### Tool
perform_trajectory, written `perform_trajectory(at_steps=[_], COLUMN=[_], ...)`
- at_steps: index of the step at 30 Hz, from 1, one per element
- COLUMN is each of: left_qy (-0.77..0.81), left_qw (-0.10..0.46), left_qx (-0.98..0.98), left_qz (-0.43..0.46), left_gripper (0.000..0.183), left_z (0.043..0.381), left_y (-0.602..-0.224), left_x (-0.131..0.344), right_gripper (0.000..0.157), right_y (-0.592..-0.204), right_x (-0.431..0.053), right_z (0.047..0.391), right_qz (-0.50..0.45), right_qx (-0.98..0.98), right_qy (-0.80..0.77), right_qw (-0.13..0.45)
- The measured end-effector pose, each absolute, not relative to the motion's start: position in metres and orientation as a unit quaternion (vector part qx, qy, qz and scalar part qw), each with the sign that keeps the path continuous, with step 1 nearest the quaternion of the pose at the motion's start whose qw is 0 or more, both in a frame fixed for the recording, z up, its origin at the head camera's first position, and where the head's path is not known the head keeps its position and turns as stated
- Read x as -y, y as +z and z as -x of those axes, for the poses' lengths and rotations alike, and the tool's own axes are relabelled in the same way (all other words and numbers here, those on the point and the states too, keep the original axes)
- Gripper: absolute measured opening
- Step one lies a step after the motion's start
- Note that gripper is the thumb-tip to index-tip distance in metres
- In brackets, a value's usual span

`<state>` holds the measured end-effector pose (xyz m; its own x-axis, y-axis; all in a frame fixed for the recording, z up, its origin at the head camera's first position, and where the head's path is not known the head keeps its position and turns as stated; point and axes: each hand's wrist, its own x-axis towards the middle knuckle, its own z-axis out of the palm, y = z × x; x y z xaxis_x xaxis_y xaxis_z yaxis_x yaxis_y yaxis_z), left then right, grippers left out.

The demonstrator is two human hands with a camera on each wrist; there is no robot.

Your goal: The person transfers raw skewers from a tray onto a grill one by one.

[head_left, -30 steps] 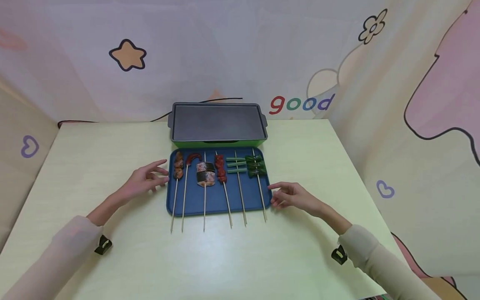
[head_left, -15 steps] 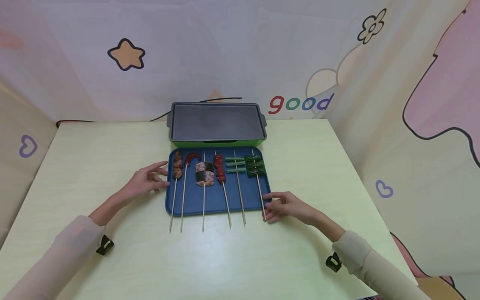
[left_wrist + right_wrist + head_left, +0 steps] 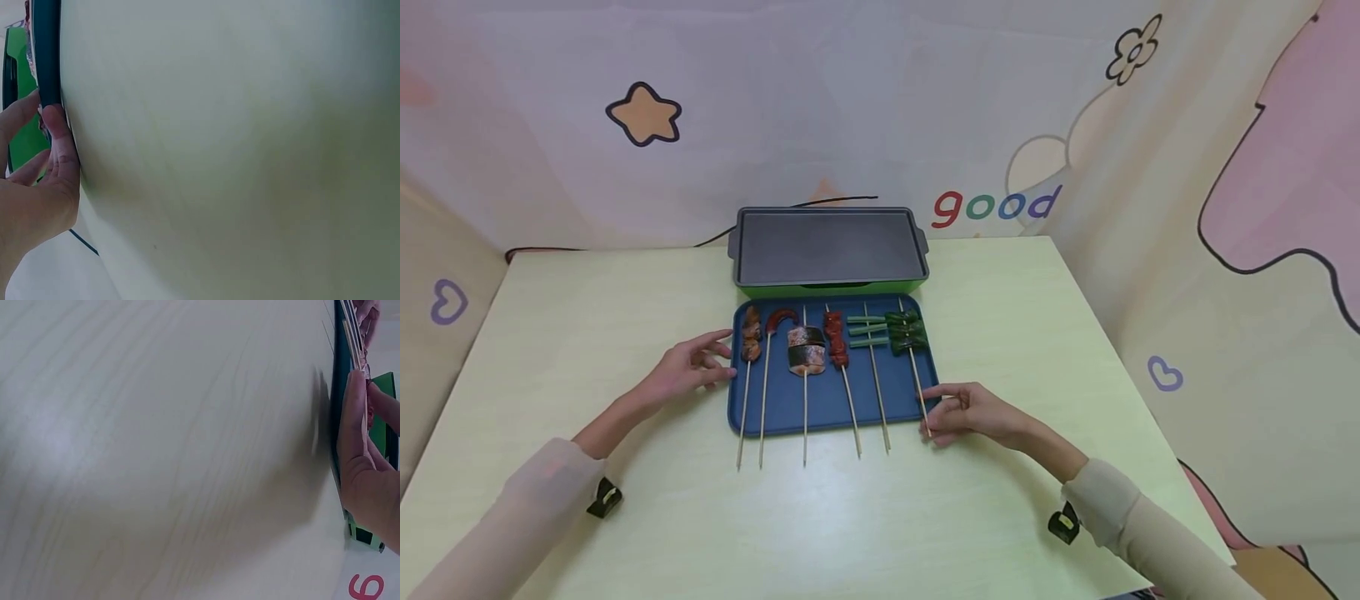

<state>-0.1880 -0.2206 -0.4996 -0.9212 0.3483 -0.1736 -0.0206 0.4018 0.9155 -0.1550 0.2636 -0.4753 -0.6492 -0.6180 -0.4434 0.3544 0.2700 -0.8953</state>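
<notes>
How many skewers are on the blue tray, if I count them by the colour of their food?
Brown: lumpy skewer, 1
Reddish: curled skewer, chunky skewer, 2
Black and pale: banded skewer, 1
Green: thin-piece skewer, broad-piece skewer, 2
Total: 6

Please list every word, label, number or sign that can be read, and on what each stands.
"good", in coloured letters on the backdrop cloth.
A red letter, apparently its "g", shows turned in the right wrist view.
None visible on the tray, skewers or grill.
Black wrist pieces: too small to tell.
</notes>
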Motion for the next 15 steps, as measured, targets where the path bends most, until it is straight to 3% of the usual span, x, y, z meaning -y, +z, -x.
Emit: perform_trajectory(at_steps=[15], left_qy=[0.547], left_qw=[0.191], left_qx=[-0.81], left_qz=[-0.091], left_gripper=[0.07], left_z=[0.1899], left_y=[-0.4981], left_x=[0.2244], right_gripper=[0.062], right_y=[-0.4773], right_x=[-0.2652], right_z=[0.1469], right_qz=[0.081], right_qx=[-0.654], right_qy=[-0.637], right_qw=[0.4])
